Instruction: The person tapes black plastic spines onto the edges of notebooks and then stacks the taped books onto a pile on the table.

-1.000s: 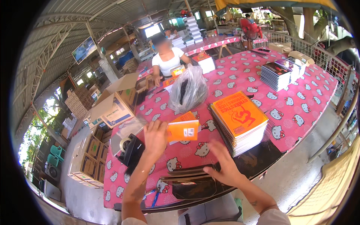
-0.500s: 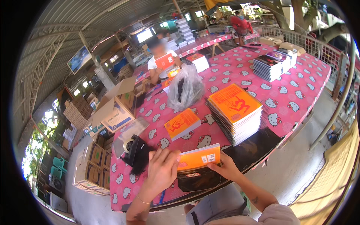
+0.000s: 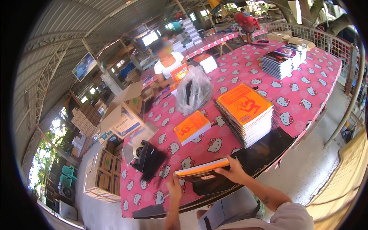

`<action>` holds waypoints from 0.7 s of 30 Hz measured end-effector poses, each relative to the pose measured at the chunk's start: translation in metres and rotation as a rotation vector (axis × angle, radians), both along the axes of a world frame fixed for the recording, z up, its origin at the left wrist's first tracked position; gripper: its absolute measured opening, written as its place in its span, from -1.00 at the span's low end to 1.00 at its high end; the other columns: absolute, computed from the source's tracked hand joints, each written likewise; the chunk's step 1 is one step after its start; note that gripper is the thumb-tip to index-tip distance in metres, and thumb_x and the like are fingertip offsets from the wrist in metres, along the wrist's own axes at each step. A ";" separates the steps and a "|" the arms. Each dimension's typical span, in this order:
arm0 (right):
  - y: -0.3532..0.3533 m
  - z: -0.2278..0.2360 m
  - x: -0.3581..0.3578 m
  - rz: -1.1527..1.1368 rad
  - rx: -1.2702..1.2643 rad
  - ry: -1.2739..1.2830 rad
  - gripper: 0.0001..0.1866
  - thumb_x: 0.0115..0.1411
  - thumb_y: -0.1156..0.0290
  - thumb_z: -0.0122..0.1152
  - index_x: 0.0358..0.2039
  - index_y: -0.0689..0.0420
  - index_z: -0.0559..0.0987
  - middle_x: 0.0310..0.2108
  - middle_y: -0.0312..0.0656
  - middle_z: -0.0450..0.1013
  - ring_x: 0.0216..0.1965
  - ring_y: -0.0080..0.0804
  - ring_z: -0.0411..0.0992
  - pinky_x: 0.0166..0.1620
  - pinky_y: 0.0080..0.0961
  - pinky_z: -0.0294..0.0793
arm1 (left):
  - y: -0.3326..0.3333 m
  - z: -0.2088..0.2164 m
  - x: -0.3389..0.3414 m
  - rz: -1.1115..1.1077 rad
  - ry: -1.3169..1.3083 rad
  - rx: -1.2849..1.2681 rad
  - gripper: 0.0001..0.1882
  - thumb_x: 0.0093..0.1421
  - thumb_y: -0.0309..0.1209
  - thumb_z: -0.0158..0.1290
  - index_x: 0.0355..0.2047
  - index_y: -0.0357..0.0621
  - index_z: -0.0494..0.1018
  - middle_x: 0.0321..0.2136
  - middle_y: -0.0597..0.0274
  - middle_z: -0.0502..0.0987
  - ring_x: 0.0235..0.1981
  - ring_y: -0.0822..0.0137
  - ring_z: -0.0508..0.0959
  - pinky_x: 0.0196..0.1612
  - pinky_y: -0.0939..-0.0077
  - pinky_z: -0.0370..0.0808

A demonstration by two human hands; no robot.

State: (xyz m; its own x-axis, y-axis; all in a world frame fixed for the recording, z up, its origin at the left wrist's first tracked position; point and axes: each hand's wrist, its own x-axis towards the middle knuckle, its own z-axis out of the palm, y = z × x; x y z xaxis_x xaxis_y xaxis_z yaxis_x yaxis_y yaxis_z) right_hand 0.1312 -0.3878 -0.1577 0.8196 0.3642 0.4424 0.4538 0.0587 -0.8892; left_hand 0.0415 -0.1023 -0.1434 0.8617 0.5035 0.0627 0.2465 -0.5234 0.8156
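Observation:
I hold an orange-covered notebook (image 3: 203,167) on edge above the table's front edge, its white page block facing up. My left hand (image 3: 174,188) is closed at its left end, fingers partly hidden. My right hand (image 3: 232,171) grips its right end. Beyond it lies a small pile of orange notebooks (image 3: 191,127). To the right rises a tall stack of orange spiral notebooks (image 3: 245,106). A black tape dispenser (image 3: 148,156) stands left of my hands, and a blue pen (image 3: 165,197) lies beside my left hand.
The table has a pink cartoon-cat cloth (image 3: 283,115); a black sheet (image 3: 264,151) covers part of its front edge. A clear plastic bag (image 3: 194,92) stands mid-table. Cardboard boxes (image 3: 124,119) are at the left. Across the table a person (image 3: 168,65) holds an orange notebook.
The notebook has tilted from showing its orange cover to showing its page edge, and sits slightly lower. My left hand has moved down. The person opposite has lowered their notebook.

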 end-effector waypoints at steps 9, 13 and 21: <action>-0.002 -0.001 -0.001 0.061 0.009 0.049 -0.49 0.20 0.32 0.47 0.11 0.12 0.49 -0.02 -0.04 0.58 0.02 -0.17 0.57 0.09 -0.33 0.47 | 0.133 -0.025 0.053 -0.062 -0.314 0.861 -0.86 0.25 -0.45 0.15 -0.26 -0.28 0.48 -0.30 -0.13 0.54 -0.33 -0.22 0.56 -0.28 -0.06 0.50; -0.015 0.024 -0.001 -0.016 -0.019 0.011 -0.40 0.14 0.34 0.50 0.16 0.15 0.47 0.07 -0.05 0.49 0.11 -0.06 0.46 0.19 -0.23 0.38 | 0.099 0.006 0.055 -0.033 -0.345 0.931 -0.70 0.28 -0.44 0.16 0.01 -0.21 0.47 -0.32 -0.07 0.50 -0.35 -0.18 0.56 -0.31 -0.03 0.50; 0.076 0.097 -0.041 -0.177 -0.340 -0.868 -0.57 0.14 0.15 0.38 0.01 0.00 0.62 0.00 -0.11 0.52 0.05 -0.14 0.50 0.07 -0.21 0.45 | 0.020 0.066 0.008 -0.105 -0.516 0.520 -0.75 0.37 -0.51 0.07 0.02 -0.30 0.55 -0.40 0.00 0.53 -0.47 0.18 0.51 -0.36 0.33 0.46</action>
State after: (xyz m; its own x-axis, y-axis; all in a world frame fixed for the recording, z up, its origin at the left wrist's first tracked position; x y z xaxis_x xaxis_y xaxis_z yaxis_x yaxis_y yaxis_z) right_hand 0.0902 -0.3118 -0.0607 0.3101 0.4875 0.8162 0.9420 -0.2738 -0.1943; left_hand 0.0500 -0.0820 -0.0773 0.7002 0.2153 0.6807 -0.1737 -0.8734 0.4550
